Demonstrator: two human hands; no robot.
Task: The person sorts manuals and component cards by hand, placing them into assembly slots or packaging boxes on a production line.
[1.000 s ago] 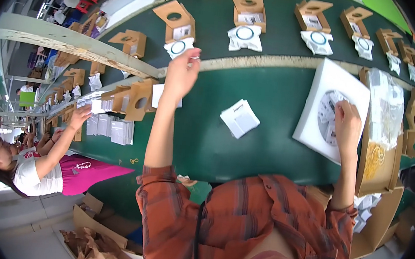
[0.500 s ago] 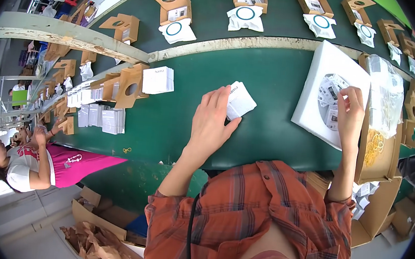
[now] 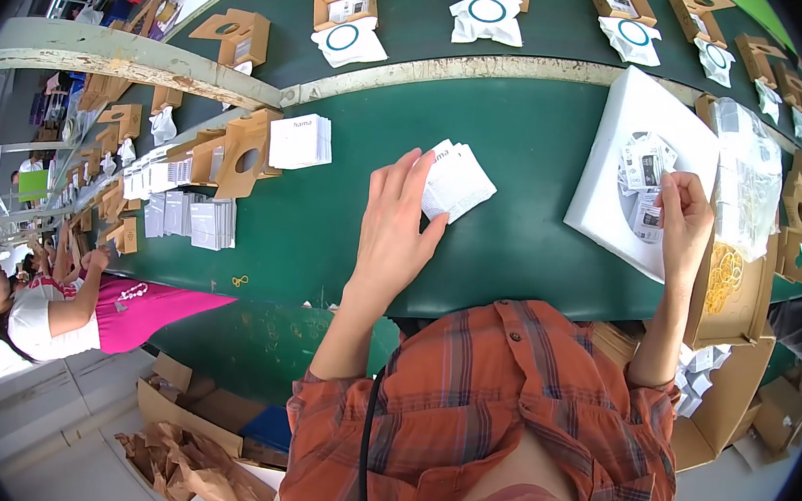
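My left hand [image 3: 394, 226] lies on the green table with its fingers stretched out, along the left edge of a small stack of white folded leaflets [image 3: 460, 187]. Its thumb and fingertips are at the stack's edge. Over to the right, my right hand [image 3: 686, 220] pinches thumb and fingers together above the white foam block [image 3: 616, 126]. In the block's round cut-out lie several small printed slips [image 3: 643, 166], right beside those fingertips. Whatever is between the right fingers is too small to make out.
A carton with yellow rubber bands [image 3: 723, 282] and a clear plastic bag [image 3: 742, 167] stands right of the foam. Leaflet stacks [image 3: 300, 141] and open brown boxes [image 3: 247, 163] line the left. Beyond the rail, boxes sit with white-wrapped items [image 3: 486, 17]. Another person [image 3: 67, 310] works at far left.
My left hand has shifted slightly left, uncovering more of the leaflet stack, whose top leaflets look more fanned. The right hand stays pinched at the foam cut-out. The other person's hands have lowered.
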